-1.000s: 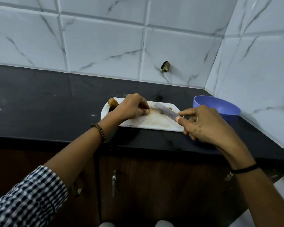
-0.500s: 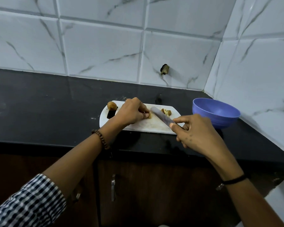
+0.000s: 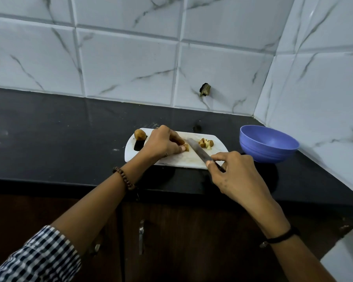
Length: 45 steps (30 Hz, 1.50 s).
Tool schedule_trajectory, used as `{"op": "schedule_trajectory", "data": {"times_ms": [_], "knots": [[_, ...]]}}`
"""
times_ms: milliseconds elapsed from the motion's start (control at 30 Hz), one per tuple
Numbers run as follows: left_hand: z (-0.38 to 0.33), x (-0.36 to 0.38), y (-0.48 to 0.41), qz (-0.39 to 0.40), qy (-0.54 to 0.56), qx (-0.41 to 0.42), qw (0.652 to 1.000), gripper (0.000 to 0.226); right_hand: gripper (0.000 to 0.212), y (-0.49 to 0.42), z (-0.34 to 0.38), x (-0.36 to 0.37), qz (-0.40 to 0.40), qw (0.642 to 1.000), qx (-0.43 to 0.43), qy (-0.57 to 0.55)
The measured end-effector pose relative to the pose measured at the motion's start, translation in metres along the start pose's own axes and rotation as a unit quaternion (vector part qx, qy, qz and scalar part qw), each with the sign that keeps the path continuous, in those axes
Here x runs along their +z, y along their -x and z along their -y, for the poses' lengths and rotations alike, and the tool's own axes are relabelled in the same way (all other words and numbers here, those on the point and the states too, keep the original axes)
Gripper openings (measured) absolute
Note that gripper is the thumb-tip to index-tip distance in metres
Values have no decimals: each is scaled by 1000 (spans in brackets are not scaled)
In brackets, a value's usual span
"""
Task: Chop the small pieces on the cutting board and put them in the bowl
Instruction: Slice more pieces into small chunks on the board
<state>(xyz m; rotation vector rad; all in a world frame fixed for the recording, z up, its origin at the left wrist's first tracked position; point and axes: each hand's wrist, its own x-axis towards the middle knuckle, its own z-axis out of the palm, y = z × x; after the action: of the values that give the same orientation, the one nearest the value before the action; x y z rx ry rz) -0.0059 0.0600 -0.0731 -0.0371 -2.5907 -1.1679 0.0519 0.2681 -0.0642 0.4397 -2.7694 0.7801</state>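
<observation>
A white cutting board [image 3: 172,160] is lying on the black tabletop [image 3: 59,139], close to its front edge. The left hand [image 3: 161,143] is curling down over the middle of the board, its fingertips [image 3: 183,147] pinching a small brown piece [image 3: 186,147] against the surface. The right hand [image 3: 235,176] is closing around the handle of a knife [image 3: 199,151], with the thumb and forefinger pressing near the base of the blade; the blade is slanting up and to the left across the board, its edge lying just beside the held piece. A little heap of chopped pieces [image 3: 206,143] is sitting on the board on the far side of the blade, near the right end. A whole small brown item [image 3: 140,134] is resting at the board's far left corner, just above the handle slot. The blue bowl [image 3: 268,144] is standing on the tabletop to the right of the board, near it but apart, its visible inside showing nothing. A beaded bracelet [image 3: 123,178] is circling the left wrist, and a dark band [image 3: 279,237] the right.
</observation>
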Motion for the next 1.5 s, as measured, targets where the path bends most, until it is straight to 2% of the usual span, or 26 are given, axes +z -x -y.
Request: {"op": "schedule_trajectory", "data": {"times_ms": [400, 667, 800, 967, 1200, 1500], "knots": [[3, -2, -1, 11, 34, 13, 999, 15, 40, 3, 11, -1, 12, 1000, 3, 19], [1, 0, 5, -22, 14, 43, 999, 11, 36, 3, 22, 5, -19, 999, -21, 38], [1, 3, 6, -41, 5, 39, 998, 9, 33, 1, 32, 11, -23, 996, -15, 91], [-4, 2, 6, -42, 2, 38, 998, 10, 24, 0, 44, 16, 12, 988, -9, 152], [-3, 3, 7, -50, -1, 51, 997, 9, 20, 6, 49, 14, 26, 987, -9, 158], [-4, 2, 11, -48, 5, 45, 998, 11, 17, 19, 49, -6, 87, 979, -10, 184]]}}
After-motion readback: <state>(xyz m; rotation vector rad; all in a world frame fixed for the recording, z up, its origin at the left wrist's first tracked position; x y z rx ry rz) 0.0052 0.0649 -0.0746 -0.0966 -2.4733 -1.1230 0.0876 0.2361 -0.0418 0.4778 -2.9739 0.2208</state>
